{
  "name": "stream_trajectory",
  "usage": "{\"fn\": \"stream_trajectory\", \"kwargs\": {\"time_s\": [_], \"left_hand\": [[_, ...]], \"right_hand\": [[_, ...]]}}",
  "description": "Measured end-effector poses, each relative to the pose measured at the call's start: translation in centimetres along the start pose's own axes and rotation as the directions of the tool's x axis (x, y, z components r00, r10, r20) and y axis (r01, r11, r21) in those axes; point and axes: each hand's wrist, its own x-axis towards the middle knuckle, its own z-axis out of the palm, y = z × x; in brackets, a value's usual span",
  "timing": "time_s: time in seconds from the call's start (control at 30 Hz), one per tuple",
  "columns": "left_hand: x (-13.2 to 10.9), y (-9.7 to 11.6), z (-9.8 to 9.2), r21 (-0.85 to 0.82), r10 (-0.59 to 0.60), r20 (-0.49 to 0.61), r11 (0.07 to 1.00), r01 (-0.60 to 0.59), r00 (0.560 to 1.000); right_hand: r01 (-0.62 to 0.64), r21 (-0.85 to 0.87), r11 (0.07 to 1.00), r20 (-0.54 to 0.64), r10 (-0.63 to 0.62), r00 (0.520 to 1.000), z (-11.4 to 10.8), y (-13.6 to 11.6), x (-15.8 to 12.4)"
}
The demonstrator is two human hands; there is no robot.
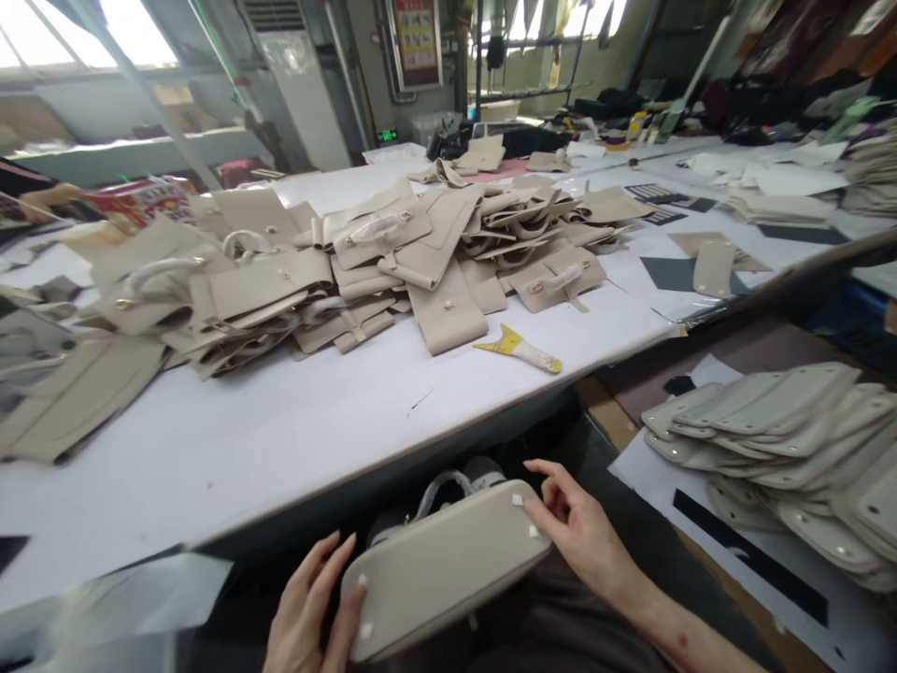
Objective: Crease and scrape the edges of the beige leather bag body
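Observation:
A beige handbag (441,570) rests at my lap below the table edge, its flat base panel tilted up toward me. Small white squares sit near the corners of that base. Beyond the base, the bag's plastic-wrapped handle (443,491) shows in part. My left hand (312,603) holds the left end, thumb on the base and fingers raised loosely beside it. At the other end my right hand (571,523) has its thumb against the base beside the white squares, with the index finger extended and the other fingers curled. The bag's underside is hidden.
A white-topped table (315,439) carries a long heap of beige bag pieces (392,252). Near its front edge lies a yellow-and-white tool (519,350). Stacked beige panels with metal studs (777,421) stand to my right. Translucent sheeting (133,598) lies at lower left.

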Motion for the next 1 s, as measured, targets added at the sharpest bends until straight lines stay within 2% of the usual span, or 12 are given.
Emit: {"fn": "stream_trajectory", "kwargs": {"time_s": [0.03, 0.1, 0.17, 0.2, 0.3, 0.4, 0.5, 0.6, 0.73, 0.87, 1.0], "left_hand": [[0.3, -0.2, -0.2, 0.098, 0.168, 0.028, 0.981, -0.17, 0.985], [1.0, -0.4, -0.8, 0.253, 0.416, 0.162, 0.859, -0.445, 0.895], [1.7, 0.0, -1.6, 0.337, 0.523, 0.286, 0.729, -0.595, 0.803], [2.0, 0.4, -2.0, 0.362, 0.54, 0.318, 0.691, -0.626, 0.779], [2.7, 2.9, -2.8, 0.396, 0.552, 0.313, 0.664, -0.634, 0.773], [2.6, 5.6, -2.4, 0.423, 0.511, 0.266, 0.7, -0.575, 0.817], [1.8, 6.9, -0.5, 0.468, 0.483, 0.24, 0.702, -0.537, 0.842], [0.6, 6.5, 1.5, 0.482, 0.505, 0.279, 0.662, -0.574, 0.817], [-0.2, 5.3, 2.8, 0.49, 0.491, 0.319, 0.646, -0.585, 0.81], [0.0, 5.1, 2.6, 0.493, 0.486, 0.317, 0.65, -0.579, 0.815], [0.1, 5.5, 2.4, 0.475, 0.483, 0.283, 0.68, -0.559, 0.829]], "right_hand": [[0.09, -0.07, 0.994, 0.026, -0.088, 0.996, -0.3, -0.1, 0.1], [0.296, -0.219, 0.93, 0.145, -0.269, 0.952, -1.0, -0.5, 0.4], [0.49, -0.373, 0.788, 0.292, -0.401, 0.868, -1.6, -1.0, 0.8], [0.557, -0.435, 0.707, 0.356, -0.433, 0.828, -1.8, -1.3, 1.0], [0.653, -0.531, 0.541, 0.452, -0.471, 0.757, -1.6, -3.0, 1.3], [0.686, -0.54, 0.489, 0.467, -0.503, 0.727, 0.0, -4.8, 0.7], [0.738, -0.516, 0.435, 0.521, -0.525, 0.673, 2.4, -5.5, -0.6], [0.787, -0.518, 0.335, 0.57, -0.551, 0.609, 4.1, -4.6, -1.9], [0.793, -0.563, 0.232, 0.572, -0.583, 0.577, 4.9, -3.1, -2.4], [0.791, -0.573, 0.214, 0.552, -0.613, 0.565, 5.0, -2.6, -2.2], [0.791, -0.561, 0.243, 0.545, -0.612, 0.574, 4.8, -3.1, -2.2]]}}
